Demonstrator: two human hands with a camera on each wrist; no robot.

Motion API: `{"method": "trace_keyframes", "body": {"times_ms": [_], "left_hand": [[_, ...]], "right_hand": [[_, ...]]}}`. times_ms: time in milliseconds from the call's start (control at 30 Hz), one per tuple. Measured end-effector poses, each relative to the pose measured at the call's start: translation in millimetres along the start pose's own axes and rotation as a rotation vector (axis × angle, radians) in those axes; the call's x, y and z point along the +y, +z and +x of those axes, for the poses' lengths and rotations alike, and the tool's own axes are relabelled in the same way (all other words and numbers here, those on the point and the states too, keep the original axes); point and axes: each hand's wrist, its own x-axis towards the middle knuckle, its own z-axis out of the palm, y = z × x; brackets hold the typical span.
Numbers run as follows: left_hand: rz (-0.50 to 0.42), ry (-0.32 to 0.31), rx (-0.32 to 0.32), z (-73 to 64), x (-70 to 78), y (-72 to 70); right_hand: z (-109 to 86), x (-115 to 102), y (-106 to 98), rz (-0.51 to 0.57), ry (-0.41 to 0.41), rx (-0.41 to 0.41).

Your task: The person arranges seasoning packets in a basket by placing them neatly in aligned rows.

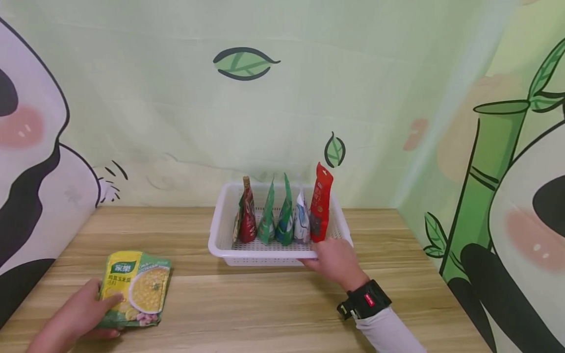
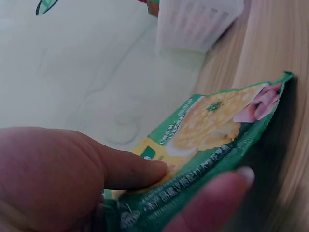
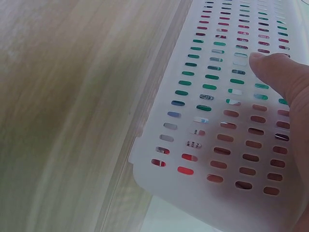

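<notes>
A yellow and green soup packet (image 1: 147,289), with a bowl of corn soup printed on it, is pinched in my left hand (image 1: 81,311) at the left of the head view. In the left wrist view the thumb lies across the face of the packet (image 2: 212,121), which tilts above the table. My right hand (image 1: 335,260) grips the front rim of the white plastic basket (image 1: 265,254) near its right corner. The right wrist view shows the thumb against the outside of the slotted basket wall (image 3: 193,116); the other fingers are mostly hidden behind the wall.
Several pouches stand upright in a row in the basket: a dark red one (image 1: 248,215), two green ones, a white and blue one (image 1: 302,220) and a tall red one (image 1: 321,203). The wooden table (image 1: 212,304) meets a panda-printed cloth backdrop (image 1: 154,98) behind.
</notes>
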Motion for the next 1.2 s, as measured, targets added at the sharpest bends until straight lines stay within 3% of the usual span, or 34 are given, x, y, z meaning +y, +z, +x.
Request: {"method": "trace_keyframes", "body": {"times_ms": [200,533,767,1000,1200], "left_hand": [[-0.115,0.144,0.022,-9.0,20.2,11.9],[-0.201,0.211,0.027,-22.8,49.0,27.1],[-0.228,0.303,0.033,-35.0,74.4,52.0],[-0.259,0.430,-0.001,-36.2,95.8,84.5],[-0.276,0.443,-0.028,-35.0,104.8,106.4]], "right_hand": [[0.9,-1,2,0.004,0.000,0.002],[1.9,-1,4,-0.009,-0.013,0.018],[0.6,-1,3,-0.015,-0.037,0.061],[-1.7,1,7,-0.031,-0.019,0.076],[-2.1,0,5,0.029,-0.016,0.071]]}}
